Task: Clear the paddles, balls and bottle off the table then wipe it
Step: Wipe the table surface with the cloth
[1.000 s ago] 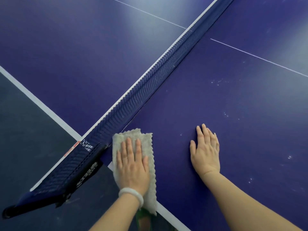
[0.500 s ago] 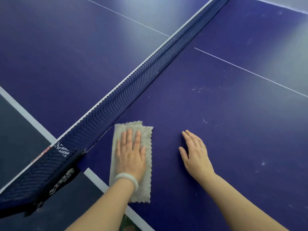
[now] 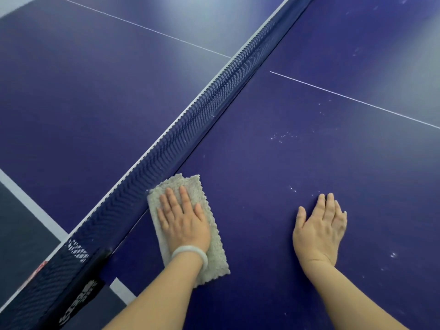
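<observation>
Hands, two: left hand (image 3: 183,222) flat, pressing one cloth (image 3: 190,225) onto table (image 3: 309,151); right hand (image 3: 320,231) at three o'clock, open, flat; one net (image 3: 209,110) at eleven.

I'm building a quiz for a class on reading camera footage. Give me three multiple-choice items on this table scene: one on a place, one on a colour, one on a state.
1. Where does the cloth lie?
A. Beside the net, near the table's edge
B. Draped over the net
C. On the floor

2. What colour is the table top?
A. Green
B. Dark blue
C. Red

3. How is the right hand?
A. Closed in a fist
B. Gripping a paddle
C. Flat and open on the table

Answers: 1 A, the cloth sits flat on the table, its far corner close by the net. 2 B, the surface is dark blue with white lines. 3 C, the right hand rests palm down with fingers spread and holds nothing, while the left hand presses on the cloth.
</observation>
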A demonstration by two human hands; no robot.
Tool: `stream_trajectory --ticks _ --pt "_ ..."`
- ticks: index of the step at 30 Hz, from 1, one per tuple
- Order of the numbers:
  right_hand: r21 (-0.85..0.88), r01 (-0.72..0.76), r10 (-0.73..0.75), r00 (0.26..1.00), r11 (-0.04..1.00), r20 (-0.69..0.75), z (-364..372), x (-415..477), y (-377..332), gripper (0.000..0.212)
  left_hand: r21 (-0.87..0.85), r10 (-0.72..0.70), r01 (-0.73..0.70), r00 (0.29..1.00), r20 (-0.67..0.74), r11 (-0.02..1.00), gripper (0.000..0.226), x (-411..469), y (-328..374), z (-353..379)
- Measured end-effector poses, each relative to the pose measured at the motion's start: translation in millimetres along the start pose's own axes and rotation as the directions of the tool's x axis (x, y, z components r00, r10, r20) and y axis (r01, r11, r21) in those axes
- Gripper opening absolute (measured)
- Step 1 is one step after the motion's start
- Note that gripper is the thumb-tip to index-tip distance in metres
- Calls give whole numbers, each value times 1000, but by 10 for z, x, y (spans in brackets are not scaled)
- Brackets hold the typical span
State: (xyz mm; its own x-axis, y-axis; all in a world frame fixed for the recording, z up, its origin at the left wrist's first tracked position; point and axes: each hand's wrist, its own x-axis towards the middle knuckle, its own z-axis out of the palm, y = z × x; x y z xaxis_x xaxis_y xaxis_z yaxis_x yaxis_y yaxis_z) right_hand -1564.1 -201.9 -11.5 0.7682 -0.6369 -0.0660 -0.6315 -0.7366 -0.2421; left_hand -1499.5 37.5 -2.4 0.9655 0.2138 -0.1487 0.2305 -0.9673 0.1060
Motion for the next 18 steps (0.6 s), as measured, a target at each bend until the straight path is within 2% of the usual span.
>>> stream_trajectory --ticks 6,9,11,13,15,16,17,18 --pt "-56 -1 -1 1000 998 -21 9 9 -52 72 69 182 -181 983 -5 981 63 711 371 14" --pt "-76 -27 25 999 997 -23 18 15 -56 68 88 350 -351 936 24 932 63 860 566 63" --pt "-71 -42 40 999 997 -27 16 13 -54 67 93 525 -529 848 66 843 61 866 640 73" --pt "-67 -50 48 998 997 -32 19 12 -47 66 95 714 -724 690 118 684 60 775 561 66" --pt "-53 -54 52 998 997 -39 23 13 -40 65 107 823 -836 549 147 538 60 636 315 60" --pt "-44 -57 55 998 997 -42 23 14 -38 65 122 834 -847 531 149 517 60 575 156 54" --pt "-34 -58 57 997 998 -44 22 13 -41 65 134 818 -830 557 141 542 60 535 -1 39" --pt "-21 -61 59 997 998 -46 17 9 -44 64 138 776 -786 618 127 603 60 518 -137 21"
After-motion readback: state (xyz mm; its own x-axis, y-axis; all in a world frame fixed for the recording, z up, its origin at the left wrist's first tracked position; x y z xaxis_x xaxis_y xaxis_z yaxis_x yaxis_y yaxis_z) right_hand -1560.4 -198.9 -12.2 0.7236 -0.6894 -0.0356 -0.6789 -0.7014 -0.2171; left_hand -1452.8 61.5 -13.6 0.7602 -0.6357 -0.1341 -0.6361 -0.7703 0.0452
